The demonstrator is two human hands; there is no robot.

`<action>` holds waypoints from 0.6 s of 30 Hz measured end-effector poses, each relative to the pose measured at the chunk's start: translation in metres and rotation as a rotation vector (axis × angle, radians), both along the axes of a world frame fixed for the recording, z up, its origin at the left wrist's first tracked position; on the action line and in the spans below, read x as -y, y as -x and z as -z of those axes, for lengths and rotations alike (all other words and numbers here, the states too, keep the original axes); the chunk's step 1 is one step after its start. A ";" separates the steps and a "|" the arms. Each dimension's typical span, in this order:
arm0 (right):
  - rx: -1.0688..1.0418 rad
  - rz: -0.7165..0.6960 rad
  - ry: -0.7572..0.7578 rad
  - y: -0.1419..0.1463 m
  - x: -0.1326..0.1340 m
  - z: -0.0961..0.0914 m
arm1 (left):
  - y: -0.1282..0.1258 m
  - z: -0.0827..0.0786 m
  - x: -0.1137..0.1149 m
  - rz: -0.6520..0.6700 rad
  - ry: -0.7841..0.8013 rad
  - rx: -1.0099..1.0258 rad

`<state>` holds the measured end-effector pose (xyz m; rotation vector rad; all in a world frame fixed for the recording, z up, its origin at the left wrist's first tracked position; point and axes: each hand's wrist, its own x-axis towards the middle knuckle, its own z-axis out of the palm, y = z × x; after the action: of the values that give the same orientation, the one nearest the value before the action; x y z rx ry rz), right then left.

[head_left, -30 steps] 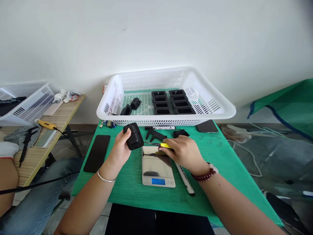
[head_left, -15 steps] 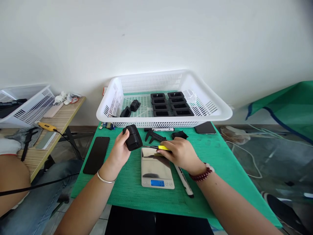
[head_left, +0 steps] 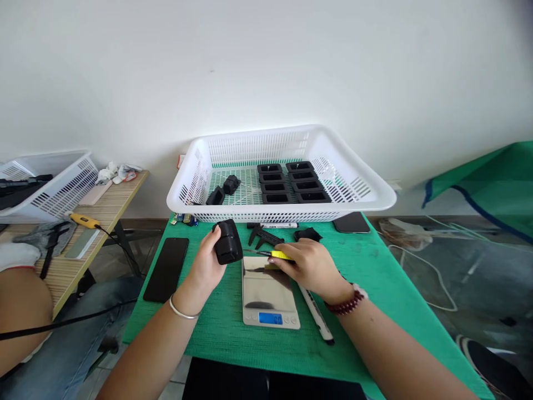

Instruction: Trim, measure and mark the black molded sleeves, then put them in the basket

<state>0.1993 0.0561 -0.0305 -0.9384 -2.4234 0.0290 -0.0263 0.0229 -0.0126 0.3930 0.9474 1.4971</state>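
My left hand (head_left: 208, 258) is closed around a black block-shaped part (head_left: 227, 242), held up just left of the scale. In my right hand (head_left: 310, 264) is a yellow-handled craft knife (head_left: 280, 255), its thin blade pointing left toward the part, with a small gap between them. Beneath the knife lies a silver digital scale (head_left: 268, 291) with a lit blue display. Black calipers (head_left: 266, 238) and a small black piece (head_left: 308, 234) rest just beyond my right hand. A white marker (head_left: 316, 314) lies under my right wrist, beside the scale.
A white perforated basket (head_left: 362, 203) at the back holds several black rectangular frames (head_left: 275, 187) and smaller black pieces. Phones (head_left: 166, 269) lie left and right on the green-covered table. At left, a co-worker's arm (head_left: 25, 300) rests by a wooden table (head_left: 120, 205).
The view has tilted slightly, shifting everything a little downward. Both hands keep their grips, and the knife blade stays close to the black part.
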 end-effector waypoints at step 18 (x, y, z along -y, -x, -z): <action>-0.043 0.003 -0.002 -0.004 -0.003 -0.001 | -0.006 -0.002 0.005 0.011 -0.049 -0.015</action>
<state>0.2033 0.0592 -0.0300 -0.9317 -2.3820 0.0447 -0.0206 0.0181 -0.0109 0.4443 0.9204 1.5112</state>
